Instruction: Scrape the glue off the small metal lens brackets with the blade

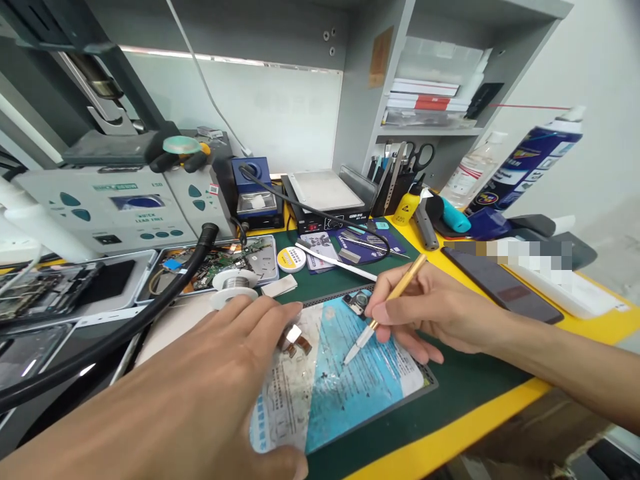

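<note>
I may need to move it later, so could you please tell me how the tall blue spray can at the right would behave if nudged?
The spray can is tall and narrow and seems to lean, so it would probably tip easily. Being round, it would likely roll once down. Its glossy surface may be slippery.

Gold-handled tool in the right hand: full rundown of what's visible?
The gold-handled tool is a slim pen-like knife: brass-coloured shaft, silvery collar, pale pointed blade. The right hand grips it like a pen, slanted, blade down-left with its tip on or just above the worn blue mat, handle end toward the upper right.
</note>
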A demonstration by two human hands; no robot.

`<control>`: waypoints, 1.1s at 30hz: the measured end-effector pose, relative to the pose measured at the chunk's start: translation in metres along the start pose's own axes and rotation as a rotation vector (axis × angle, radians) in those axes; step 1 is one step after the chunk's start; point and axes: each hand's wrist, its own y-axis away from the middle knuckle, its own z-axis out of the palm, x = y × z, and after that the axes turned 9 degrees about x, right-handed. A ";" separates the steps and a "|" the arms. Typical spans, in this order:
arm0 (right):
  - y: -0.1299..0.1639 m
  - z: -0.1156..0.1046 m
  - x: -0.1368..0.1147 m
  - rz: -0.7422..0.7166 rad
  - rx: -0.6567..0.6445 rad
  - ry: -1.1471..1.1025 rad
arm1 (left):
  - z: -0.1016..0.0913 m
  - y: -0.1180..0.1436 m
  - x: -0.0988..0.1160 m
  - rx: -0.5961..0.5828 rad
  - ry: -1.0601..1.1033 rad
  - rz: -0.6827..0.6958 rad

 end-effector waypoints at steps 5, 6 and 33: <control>-0.003 0.000 -0.001 0.031 -0.014 -0.023 | -0.001 -0.001 0.004 0.038 -0.005 0.025; -0.003 0.000 -0.001 0.039 -0.016 -0.025 | -0.001 -0.001 0.005 0.046 -0.008 0.024; -0.010 -0.012 -0.004 0.093 -0.062 -0.116 | 0.002 0.003 0.004 0.024 -0.006 -0.031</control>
